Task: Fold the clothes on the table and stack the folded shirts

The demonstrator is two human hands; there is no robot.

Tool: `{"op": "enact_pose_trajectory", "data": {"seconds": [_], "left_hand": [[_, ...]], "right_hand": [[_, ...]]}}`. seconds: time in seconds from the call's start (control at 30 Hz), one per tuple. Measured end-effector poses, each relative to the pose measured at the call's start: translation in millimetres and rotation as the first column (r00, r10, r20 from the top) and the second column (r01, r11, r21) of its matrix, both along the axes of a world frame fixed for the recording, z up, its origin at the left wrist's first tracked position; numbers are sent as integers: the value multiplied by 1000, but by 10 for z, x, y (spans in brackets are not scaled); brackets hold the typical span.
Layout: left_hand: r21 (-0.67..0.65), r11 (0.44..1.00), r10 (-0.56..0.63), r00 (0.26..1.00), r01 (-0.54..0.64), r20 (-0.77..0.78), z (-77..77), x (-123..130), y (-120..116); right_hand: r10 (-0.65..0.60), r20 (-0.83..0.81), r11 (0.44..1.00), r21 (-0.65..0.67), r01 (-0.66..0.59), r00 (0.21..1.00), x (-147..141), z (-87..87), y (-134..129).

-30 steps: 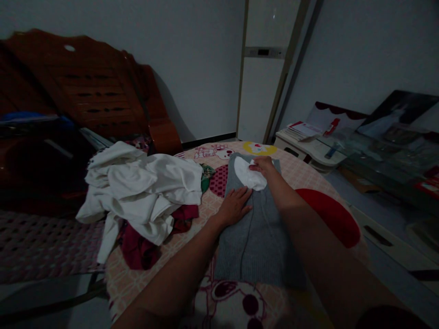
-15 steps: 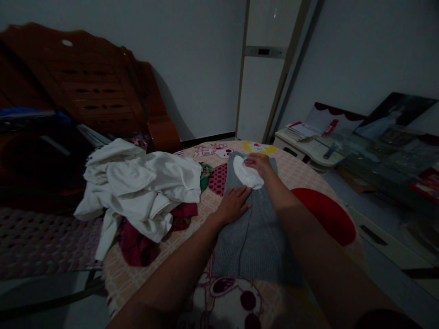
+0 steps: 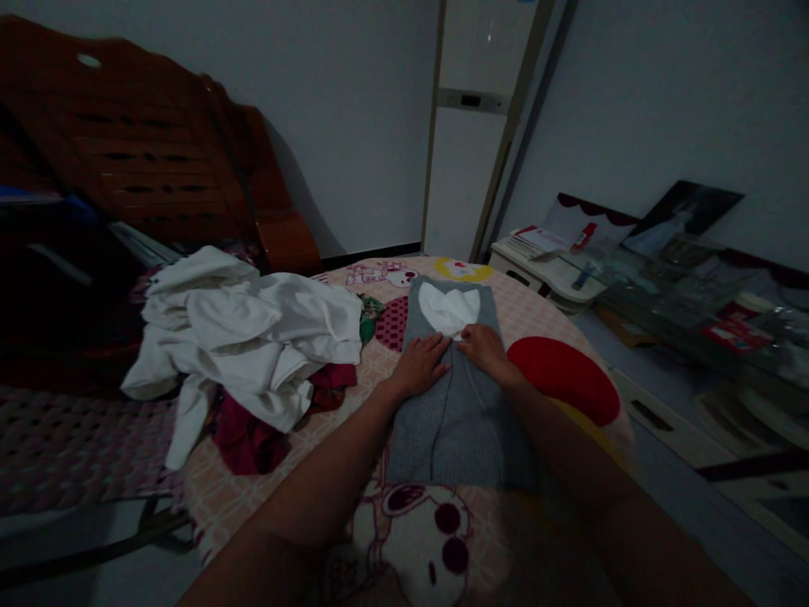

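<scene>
A grey knit sweater (image 3: 468, 421) lies folded flat on the round table, its ribbed hem towards me. White cloth (image 3: 452, 310) shows in its neck opening at the far end. My left hand (image 3: 422, 364) rests on the sweater's left side, fingers stretched out and lying flat just below the white cloth. My right hand (image 3: 484, 350) is at the lower tip of the neck opening, fingers bent and pinched on the sweater's edge. The two hands' fingertips are close together.
White clothes (image 3: 253, 329) are heaped at the left of the table over dark red cloth (image 3: 249, 438). A patterned tablecloth (image 3: 423, 548) covers the table. Behind stand a wooden bench (image 3: 145, 160) and a tall white cabinet-like unit (image 3: 464, 169). A glass-topped stand (image 3: 670, 295) is at the right.
My right hand has moved from the far side of the white cloth down to its lower tip, and its fingers have bent. The white cloth lies more evenly in the neck opening. The left hand stays flat.
</scene>
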State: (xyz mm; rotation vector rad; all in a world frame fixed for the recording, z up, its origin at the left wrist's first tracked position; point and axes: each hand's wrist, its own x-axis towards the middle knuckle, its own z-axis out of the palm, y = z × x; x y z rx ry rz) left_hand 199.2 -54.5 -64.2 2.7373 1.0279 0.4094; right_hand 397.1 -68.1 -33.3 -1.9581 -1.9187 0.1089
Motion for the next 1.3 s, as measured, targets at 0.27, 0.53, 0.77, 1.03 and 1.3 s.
{"op": "enact_pose_trajectory", "data": {"seconds": [0.27, 0.53, 0.77, 1.03, 1.3], "left_hand": [[-19, 1000, -11, 992, 13, 126, -41, -27, 21], [7, 998, -60, 982, 59, 180, -19, 21, 67], [22, 998, -58, 986, 55, 155, -46, 41, 73], [10, 998, -63, 983, 62, 171, -62, 14, 63], [-40, 997, -60, 971, 71, 232, -28, 9, 53]], "right_hand": [[-48, -170, 999, -27, 44, 984, 15, 17, 36], [-1, -243, 999, 34, 10, 970, 73, 112, 181], [34, -159, 991, 133, -13, 987, -86, 277, 826], [-64, -189, 998, -10, 63, 980, -210, 211, 1371], [-148, -653, 978, 13, 206, 743, 164, 164, 1286]]}}
